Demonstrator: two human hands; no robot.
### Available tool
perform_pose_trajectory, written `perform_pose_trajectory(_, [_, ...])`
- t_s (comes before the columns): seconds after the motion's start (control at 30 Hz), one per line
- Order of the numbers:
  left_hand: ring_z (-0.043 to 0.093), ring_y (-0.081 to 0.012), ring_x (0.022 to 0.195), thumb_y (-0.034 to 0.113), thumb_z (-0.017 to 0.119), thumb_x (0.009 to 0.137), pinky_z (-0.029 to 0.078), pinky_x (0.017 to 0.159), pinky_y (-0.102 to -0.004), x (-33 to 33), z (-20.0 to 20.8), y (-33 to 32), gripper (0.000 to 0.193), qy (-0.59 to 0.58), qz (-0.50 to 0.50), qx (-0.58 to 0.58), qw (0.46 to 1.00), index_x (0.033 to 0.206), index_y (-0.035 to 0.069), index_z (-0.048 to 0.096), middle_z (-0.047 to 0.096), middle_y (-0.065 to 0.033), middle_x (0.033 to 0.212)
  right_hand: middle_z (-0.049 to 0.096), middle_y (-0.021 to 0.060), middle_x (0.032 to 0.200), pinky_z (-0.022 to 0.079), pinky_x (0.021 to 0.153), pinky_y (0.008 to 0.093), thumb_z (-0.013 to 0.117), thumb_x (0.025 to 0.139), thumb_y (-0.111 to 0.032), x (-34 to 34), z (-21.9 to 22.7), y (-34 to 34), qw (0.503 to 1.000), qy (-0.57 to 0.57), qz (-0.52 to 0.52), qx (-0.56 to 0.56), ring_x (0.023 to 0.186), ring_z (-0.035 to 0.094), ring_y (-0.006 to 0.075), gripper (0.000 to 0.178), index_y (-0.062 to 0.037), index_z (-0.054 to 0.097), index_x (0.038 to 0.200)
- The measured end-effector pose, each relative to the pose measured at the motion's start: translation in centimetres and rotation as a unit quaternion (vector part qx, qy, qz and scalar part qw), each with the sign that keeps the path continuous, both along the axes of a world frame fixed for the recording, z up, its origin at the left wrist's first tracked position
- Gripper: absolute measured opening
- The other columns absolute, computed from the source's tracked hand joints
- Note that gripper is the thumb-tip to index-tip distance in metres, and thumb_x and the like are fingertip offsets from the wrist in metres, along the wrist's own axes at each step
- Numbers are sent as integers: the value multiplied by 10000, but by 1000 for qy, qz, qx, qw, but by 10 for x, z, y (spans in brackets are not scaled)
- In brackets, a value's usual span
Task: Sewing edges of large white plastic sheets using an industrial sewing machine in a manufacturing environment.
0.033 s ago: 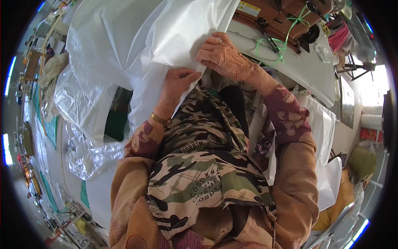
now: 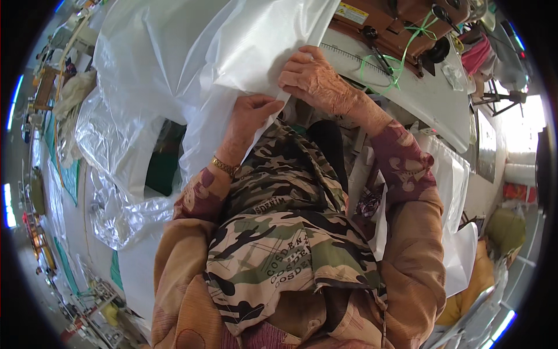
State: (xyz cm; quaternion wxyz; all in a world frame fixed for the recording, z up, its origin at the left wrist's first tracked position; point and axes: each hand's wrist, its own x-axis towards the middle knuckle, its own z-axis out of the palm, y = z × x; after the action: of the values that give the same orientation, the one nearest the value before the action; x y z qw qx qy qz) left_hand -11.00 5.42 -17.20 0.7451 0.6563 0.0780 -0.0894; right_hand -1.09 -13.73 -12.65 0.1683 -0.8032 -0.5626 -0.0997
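Observation:
A large sheet of shiny white translucent plastic (image 2: 250, 49) spreads over the work surface in front of me and drapes toward my lap. At its near edge my left hand (image 2: 254, 116) is closed, thumb and fingers pinching the sheet. Just beyond and to the right, my right hand (image 2: 317, 78) grips the sheet's right edge with curled fingers. The two hands are close together but apart. A camouflage apron (image 2: 285, 174) covers my lap below them.
A brown sewing machine (image 2: 401, 29) with a green string (image 2: 401, 64) tied on it stands at the far right, beside a ruler strip (image 2: 354, 58) on the white table (image 2: 430, 104). Crumpled clear plastic (image 2: 125, 218) lies at left. More white sheeting (image 2: 456, 180) hangs by my right arm.

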Motion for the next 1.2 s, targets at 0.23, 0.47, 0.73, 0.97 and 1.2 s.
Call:
perform_pose_trajectory(0.23, [376, -32, 531, 179, 754, 871, 279, 481, -207, -1, -1, 5, 196, 46, -24, -79, 996, 934, -5, 729, 537, 64, 652, 606, -3, 1011, 286, 1123, 462, 637, 902, -222, -8, 4, -7, 999, -6, 45, -16, 1124, 551, 184, 134, -138, 646, 1006])
perform_pose_trajectory(0.47, [476, -76, 555, 169, 723, 895, 362, 511, -237, -11, 7, 2, 187, -29, -27, 22, 999, 934, -14, 710, 564, 55, 661, 587, -20, 966, 289, 1128, 453, 618, 877, -192, -12, 9, -3, 995, -56, 59, -50, 1073, 559, 164, 74, -151, 621, 939])
perform_pose_trajectory(0.73, [649, -337, 765, 106, 711, 855, 505, 662, -397, -45, 28, -24, 297, -421, 86, 450, 783, 1121, 13, 618, 647, -130, 921, 595, -29, 947, 299, 1114, 421, 622, 819, -160, -21, 14, 0, 994, -94, 38, -47, 1062, 552, 150, 102, -137, 614, 918])
perform_pose_trajectory(0.97, [665, -342, 787, 20, 675, 863, 514, 675, -399, -34, 21, -25, 410, -375, 110, 418, 820, 1239, 25, 511, 667, -139, 1008, 616, -29, 943, 325, 1075, 404, 644, 811, -175, -27, 18, 5, 993, -105, 34, -43, 1041, 571, 162, 169, -128, 636, 972])
perform_pose_trajectory(1.2, [639, -395, 774, -44, 604, 871, 499, 641, -433, -25, 22, -18, 310, -393, 110, 345, 845, 1167, 16, 535, 635, -172, 855, 665, -5, 977, 353, 1050, 403, 726, 803, -123, -23, 21, 10, 998, -63, 22, 15, 1002, 600, 190, 203, -112, 657, 994])
